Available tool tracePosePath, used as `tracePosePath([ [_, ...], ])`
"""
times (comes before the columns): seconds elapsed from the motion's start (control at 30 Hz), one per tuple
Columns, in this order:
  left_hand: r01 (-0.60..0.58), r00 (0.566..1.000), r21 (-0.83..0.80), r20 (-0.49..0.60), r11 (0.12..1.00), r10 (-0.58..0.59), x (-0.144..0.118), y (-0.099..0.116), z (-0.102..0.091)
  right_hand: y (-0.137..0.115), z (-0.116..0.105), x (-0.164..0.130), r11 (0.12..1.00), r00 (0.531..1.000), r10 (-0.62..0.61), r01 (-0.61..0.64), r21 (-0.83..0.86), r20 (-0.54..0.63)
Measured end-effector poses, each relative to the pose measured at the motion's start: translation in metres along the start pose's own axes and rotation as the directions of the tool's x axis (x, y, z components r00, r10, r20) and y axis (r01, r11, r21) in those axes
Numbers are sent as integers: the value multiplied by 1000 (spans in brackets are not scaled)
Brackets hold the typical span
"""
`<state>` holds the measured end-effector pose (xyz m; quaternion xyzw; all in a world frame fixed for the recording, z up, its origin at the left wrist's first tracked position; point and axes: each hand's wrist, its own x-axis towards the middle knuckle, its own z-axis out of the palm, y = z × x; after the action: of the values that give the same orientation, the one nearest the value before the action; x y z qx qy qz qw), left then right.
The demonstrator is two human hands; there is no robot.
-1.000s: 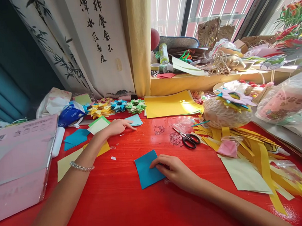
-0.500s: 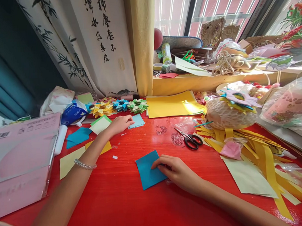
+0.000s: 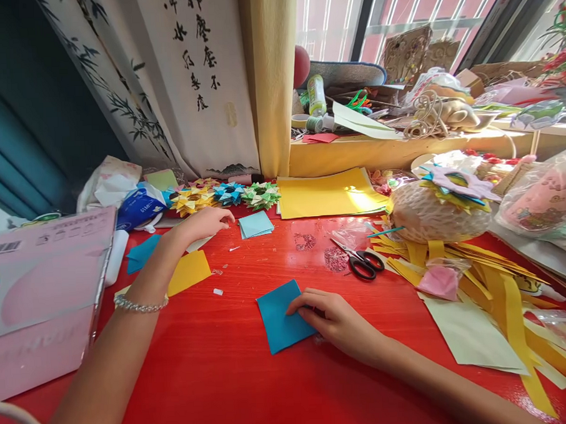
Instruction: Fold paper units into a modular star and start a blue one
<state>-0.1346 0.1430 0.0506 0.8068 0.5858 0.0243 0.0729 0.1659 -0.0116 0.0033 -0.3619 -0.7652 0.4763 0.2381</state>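
Observation:
A dark blue paper square (image 3: 277, 317) lies flat on the red table (image 3: 234, 376) in front of me. My right hand (image 3: 333, 321) holds it by its right edge, fingertips pressing on the sheet. My left hand (image 3: 205, 223) reaches to the back left with loosely curled fingers. It hovers over a pale sheet just left of a small light blue paper stack (image 3: 256, 224) and grips nothing I can see. A yellow paper piece (image 3: 189, 271) lies beside my left forearm, which wears a beaded bracelet.
Black-handled scissors (image 3: 363, 265) lie right of centre. Folded paper stars (image 3: 226, 194) and yellow sheets (image 3: 329, 194) line the back edge. A pink box (image 3: 42, 291) fills the left side. A woven ball (image 3: 433, 216) and yellow paper strips (image 3: 483, 278) crowd the right.
My left hand has drawn back to the left off the light blue stack. The right hand stays on the blue square. The view has shifted slightly.

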Motion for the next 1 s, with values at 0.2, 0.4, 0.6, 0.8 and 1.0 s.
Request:
tracePosePath([
  [0.2,28,1000,9,-14,1000,-28,-1,0,-1,-1,0,0,1000,1000,21,-21,3,9],
  [0.4,35,999,14,-35,999,-34,0,-3,1,0,0,0,1000,1000,15,-15,3,15],
  [0.6,-59,991,16,-119,998,61,4,22,16,0,0,0,999,1000,-24,24,-36,-4],
  [0.8,-180,979,4,-95,984,179,11,45,44,1,0,0,1000,1000,16,-16,26,22],
  [1.0,-209,974,2,-95,978,208,15,38,48,0,-1,0,1000,1000,4,-4,-7,9],
])
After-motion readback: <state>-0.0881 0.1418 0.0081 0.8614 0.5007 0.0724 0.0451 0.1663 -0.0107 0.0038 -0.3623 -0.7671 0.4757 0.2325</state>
